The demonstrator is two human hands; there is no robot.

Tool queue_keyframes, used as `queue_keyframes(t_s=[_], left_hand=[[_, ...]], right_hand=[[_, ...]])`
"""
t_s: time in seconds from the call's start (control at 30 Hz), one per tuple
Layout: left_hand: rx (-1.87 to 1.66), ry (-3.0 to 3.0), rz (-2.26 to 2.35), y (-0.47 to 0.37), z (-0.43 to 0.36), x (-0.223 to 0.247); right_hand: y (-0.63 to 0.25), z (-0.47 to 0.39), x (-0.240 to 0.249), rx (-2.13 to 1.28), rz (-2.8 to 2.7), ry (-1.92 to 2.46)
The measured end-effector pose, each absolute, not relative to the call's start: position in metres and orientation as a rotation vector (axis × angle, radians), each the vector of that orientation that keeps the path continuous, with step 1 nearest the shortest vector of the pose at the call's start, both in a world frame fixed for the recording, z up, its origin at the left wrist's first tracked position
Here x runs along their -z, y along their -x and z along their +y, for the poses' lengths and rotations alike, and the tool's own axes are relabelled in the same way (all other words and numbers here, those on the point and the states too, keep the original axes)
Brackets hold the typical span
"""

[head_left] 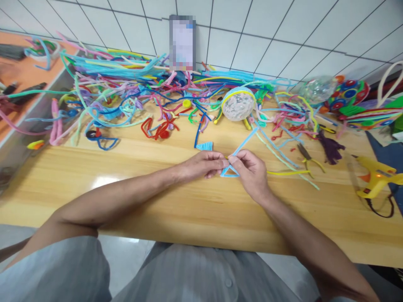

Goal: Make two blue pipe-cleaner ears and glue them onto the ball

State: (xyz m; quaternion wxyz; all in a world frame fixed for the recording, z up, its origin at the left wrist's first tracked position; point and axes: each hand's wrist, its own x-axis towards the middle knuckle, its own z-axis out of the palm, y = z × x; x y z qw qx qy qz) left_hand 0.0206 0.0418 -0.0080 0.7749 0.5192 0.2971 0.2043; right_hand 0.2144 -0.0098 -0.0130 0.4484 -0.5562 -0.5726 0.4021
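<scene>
Over the middle of the wooden table, my two hands meet at a light blue pipe cleaner (246,141). Part of it is bent into a small triangle below my fingers, and a straight end sticks up to the right. My left hand (211,164) pinches the bend from the left. From the other side, my right hand (251,170) grips it between thumb and fingers. A small blue coiled cone (205,146) lies just beyond my left hand. Behind my right hand a yellow pipe cleaner (288,173) stretches to the right along the tabletop.
Tangled pipe cleaners (126,90) line the wall side. A clear ball with a yellow-and-blue rim (239,105) rests among them, below a phone (182,44). Yellow-handled pliers (308,158) and a yellow glue gun (378,176) lie right. A clear-walled bin (34,121) stands left.
</scene>
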Motion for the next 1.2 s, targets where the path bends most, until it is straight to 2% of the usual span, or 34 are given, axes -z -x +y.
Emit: queue_keyframes(t_s=[1.2], left_hand=[[-0.436, -1.034, 0.651, -0.0193, 0.0442, 0.0051]], right_hand=[[-0.2167, -0.0098, 0.0121, -0.844, -1.539, 1.345]])
